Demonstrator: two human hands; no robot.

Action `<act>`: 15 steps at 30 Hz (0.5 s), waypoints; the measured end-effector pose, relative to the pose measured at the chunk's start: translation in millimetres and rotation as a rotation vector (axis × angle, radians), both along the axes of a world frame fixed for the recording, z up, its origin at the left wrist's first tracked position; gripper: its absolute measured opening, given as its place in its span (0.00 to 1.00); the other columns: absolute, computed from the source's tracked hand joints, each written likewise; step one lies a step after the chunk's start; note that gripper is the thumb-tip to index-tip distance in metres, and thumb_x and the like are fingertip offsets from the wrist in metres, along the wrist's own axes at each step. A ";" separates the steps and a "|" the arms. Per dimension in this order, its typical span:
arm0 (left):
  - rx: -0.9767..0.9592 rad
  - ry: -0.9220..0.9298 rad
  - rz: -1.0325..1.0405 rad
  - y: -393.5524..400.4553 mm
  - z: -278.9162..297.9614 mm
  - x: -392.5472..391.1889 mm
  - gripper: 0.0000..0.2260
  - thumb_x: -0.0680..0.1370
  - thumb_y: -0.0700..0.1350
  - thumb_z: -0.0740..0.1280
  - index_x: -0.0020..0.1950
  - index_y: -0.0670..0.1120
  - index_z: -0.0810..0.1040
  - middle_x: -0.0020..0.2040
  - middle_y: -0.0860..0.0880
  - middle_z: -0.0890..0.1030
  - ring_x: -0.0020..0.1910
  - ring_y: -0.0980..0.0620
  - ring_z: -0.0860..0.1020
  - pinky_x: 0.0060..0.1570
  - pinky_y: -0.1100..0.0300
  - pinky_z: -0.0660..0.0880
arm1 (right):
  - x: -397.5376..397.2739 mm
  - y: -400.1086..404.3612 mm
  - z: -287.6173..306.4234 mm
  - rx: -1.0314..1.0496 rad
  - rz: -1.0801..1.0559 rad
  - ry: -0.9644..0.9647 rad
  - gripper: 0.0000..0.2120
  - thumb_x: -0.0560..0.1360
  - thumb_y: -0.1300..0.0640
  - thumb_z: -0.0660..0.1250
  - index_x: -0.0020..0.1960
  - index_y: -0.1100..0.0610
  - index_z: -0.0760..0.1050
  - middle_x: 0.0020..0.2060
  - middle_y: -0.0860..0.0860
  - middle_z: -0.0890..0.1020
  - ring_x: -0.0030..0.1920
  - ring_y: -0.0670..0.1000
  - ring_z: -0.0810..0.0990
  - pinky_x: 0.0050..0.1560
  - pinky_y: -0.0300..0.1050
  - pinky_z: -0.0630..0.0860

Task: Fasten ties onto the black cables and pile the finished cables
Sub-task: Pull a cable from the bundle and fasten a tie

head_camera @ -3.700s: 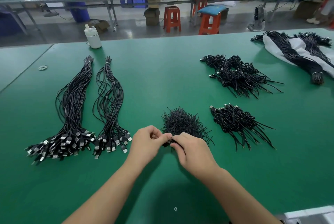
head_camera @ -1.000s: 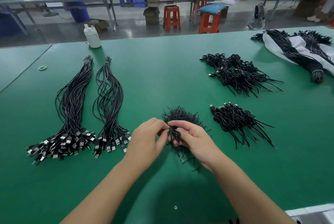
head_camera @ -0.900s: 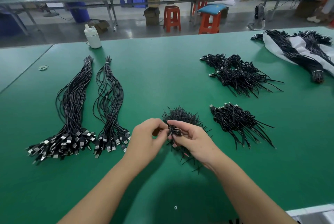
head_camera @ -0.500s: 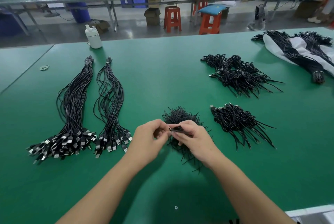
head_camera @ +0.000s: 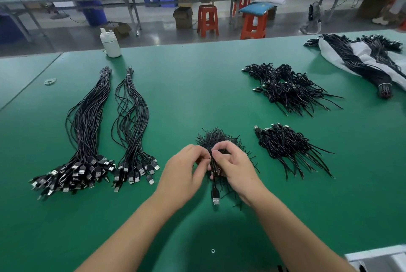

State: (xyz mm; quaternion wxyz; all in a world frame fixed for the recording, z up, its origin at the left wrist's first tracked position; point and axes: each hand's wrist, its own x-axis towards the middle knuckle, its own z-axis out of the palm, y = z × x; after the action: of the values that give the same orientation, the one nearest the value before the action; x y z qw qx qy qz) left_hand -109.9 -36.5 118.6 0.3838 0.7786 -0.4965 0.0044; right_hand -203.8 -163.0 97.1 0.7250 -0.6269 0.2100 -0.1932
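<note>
Between both hands (head_camera: 236,166), cable (head_camera: 214,175) hangs plug-down.

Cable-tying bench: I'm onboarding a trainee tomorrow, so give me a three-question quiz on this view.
1. True or false: the white bottle stands at the table's far edge.
2. Which holds the coiled cable? A) left hand only B) right hand only C) both
3. Fill in: the loose ties lie just ___ the hands.

Key: 1 true; 2 C; 3 beyond
</note>
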 end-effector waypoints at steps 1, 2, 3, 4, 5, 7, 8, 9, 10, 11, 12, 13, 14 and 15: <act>-0.006 0.028 0.012 -0.8 -0.6 -0.3 0.05 0.77 0.40 0.69 0.46 0.49 0.77 0.42 0.56 0.79 0.41 0.57 0.75 0.44 0.58 0.74 | -0.4 -0.9 -0.7 0.013 0.007 -0.008 0.04 0.82 0.62 0.62 0.52 0.59 0.75 0.35 0.55 0.82 0.33 0.53 0.78 0.38 0.46 0.77; -0.011 0.065 0.025 -1.3 -0.9 -0.1 0.05 0.77 0.40 0.70 0.45 0.50 0.77 0.41 0.56 0.79 0.41 0.57 0.75 0.44 0.60 0.73 | -0.7 -2.3 -2.1 0.025 0.025 -0.010 0.06 0.83 0.63 0.60 0.53 0.60 0.76 0.36 0.56 0.82 0.34 0.51 0.79 0.39 0.44 0.78; -0.016 0.108 0.041 -1.4 -1.3 0.8 0.06 0.76 0.40 0.70 0.44 0.50 0.78 0.40 0.56 0.79 0.40 0.58 0.75 0.43 0.61 0.73 | -1.4 -3.9 -2.2 0.036 0.055 -0.012 0.08 0.83 0.65 0.59 0.55 0.62 0.77 0.37 0.56 0.83 0.36 0.50 0.80 0.42 0.43 0.80; -0.018 0.158 0.063 -1.3 -1.5 2.3 0.07 0.76 0.39 0.70 0.44 0.51 0.78 0.38 0.56 0.79 0.39 0.58 0.76 0.42 0.63 0.73 | -2.3 -5.1 -1.2 0.039 0.091 -0.017 0.09 0.82 0.67 0.59 0.57 0.62 0.77 0.39 0.56 0.83 0.38 0.51 0.81 0.45 0.43 0.80; -0.016 0.215 0.084 -1.2 -1.9 4.0 0.07 0.76 0.39 0.70 0.43 0.52 0.77 0.36 0.56 0.79 0.37 0.58 0.75 0.41 0.64 0.73 | -3.6 -5.7 -1.4 0.038 0.130 -0.022 0.11 0.82 0.69 0.60 0.60 0.62 0.77 0.41 0.56 0.83 0.41 0.51 0.81 0.48 0.43 0.81; -0.014 0.325 0.107 -1.1 -2.0 7.5 0.08 0.76 0.39 0.71 0.42 0.52 0.77 0.33 0.58 0.79 0.34 0.57 0.75 0.39 0.66 0.72 | -4.6 -7.1 -2.1 0.004 0.169 -0.008 0.14 0.80 0.72 0.60 0.61 0.61 0.77 0.42 0.56 0.83 0.42 0.51 0.81 0.50 0.43 0.80; -0.015 0.358 0.106 -1.2 -1.9 8.4 0.08 0.77 0.40 0.71 0.41 0.52 0.77 0.32 0.57 0.79 0.33 0.56 0.75 0.38 0.66 0.71 | -4.8 -7.4 -1.5 -0.036 0.163 0.015 0.14 0.80 0.72 0.60 0.59 0.60 0.78 0.41 0.55 0.83 0.41 0.50 0.81 0.48 0.42 0.80; -0.014 0.367 0.099 -1.0 -1.5 8.9 0.08 0.77 0.40 0.70 0.41 0.52 0.77 0.32 0.56 0.78 0.33 0.55 0.75 0.37 0.67 0.71 | -5.2 -7.7 -0.7 -0.085 0.152 0.037 0.14 0.80 0.72 0.60 0.56 0.59 0.79 0.38 0.53 0.83 0.38 0.49 0.79 0.45 0.41 0.79; -0.010 0.349 0.087 -0.6 -0.8 9.1 0.09 0.77 0.40 0.70 0.42 0.53 0.76 0.33 0.55 0.77 0.33 0.57 0.73 0.37 0.68 0.70 | -6.3 -8.1 0.5 -0.158 0.145 0.066 0.13 0.80 0.69 0.62 0.52 0.55 0.80 0.35 0.50 0.82 0.35 0.47 0.77 0.42 0.40 0.77; -0.003 0.309 0.064 0.0 -0.4 8.9 0.09 0.78 0.41 0.69 0.42 0.54 0.75 0.33 0.55 0.76 0.33 0.58 0.72 0.36 0.69 0.68 | -7.6 -8.6 1.4 -0.254 0.141 0.100 0.13 0.81 0.65 0.63 0.47 0.50 0.80 0.32 0.46 0.80 0.33 0.45 0.75 0.40 0.38 0.75; 0.003 0.250 0.039 0.6 -0.5 8.9 0.09 0.78 0.41 0.68 0.43 0.54 0.74 0.34 0.56 0.76 0.35 0.59 0.72 0.37 0.70 0.68 | -8.4 -9.2 2.3 -0.369 0.138 0.141 0.14 0.82 0.60 0.63 0.41 0.46 0.78 0.29 0.43 0.77 0.31 0.43 0.74 0.38 0.37 0.73; 0.007 0.182 0.016 1.3 -1.1 8.4 0.09 0.79 0.41 0.68 0.43 0.54 0.73 0.36 0.56 0.76 0.37 0.59 0.73 0.39 0.69 0.68 | -8.8 -9.4 2.8 -0.477 0.138 0.174 0.15 0.82 0.56 0.62 0.38 0.45 0.76 0.28 0.42 0.75 0.30 0.42 0.72 0.36 0.36 0.71; 0.011 0.097 -0.002 1.8 -2.2 7.9 0.08 0.79 0.40 0.67 0.45 0.53 0.72 0.38 0.56 0.76 0.38 0.58 0.73 0.40 0.68 0.68 | -9.0 -9.0 3.1 -0.557 0.137 0.192 0.15 0.83 0.54 0.61 0.38 0.47 0.75 0.28 0.41 0.73 0.30 0.40 0.71 0.36 0.36 0.69; 0.017 -0.022 -0.013 2.0 -3.9 8.2 0.07 0.79 0.39 0.67 0.46 0.51 0.73 0.40 0.56 0.76 0.39 0.57 0.72 0.42 0.64 0.69 | -8.7 -8.6 2.7 -0.593 0.135 0.203 0.14 0.83 0.53 0.60 0.39 0.50 0.74 0.29 0.42 0.72 0.30 0.40 0.71 0.37 0.37 0.68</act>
State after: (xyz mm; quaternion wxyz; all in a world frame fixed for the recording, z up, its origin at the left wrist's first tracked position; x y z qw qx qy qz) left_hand -101.7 -34.6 114.7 0.3717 0.7785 -0.5057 0.0065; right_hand -212.5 -171.6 99.8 0.4971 -0.8395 0.1736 -0.1338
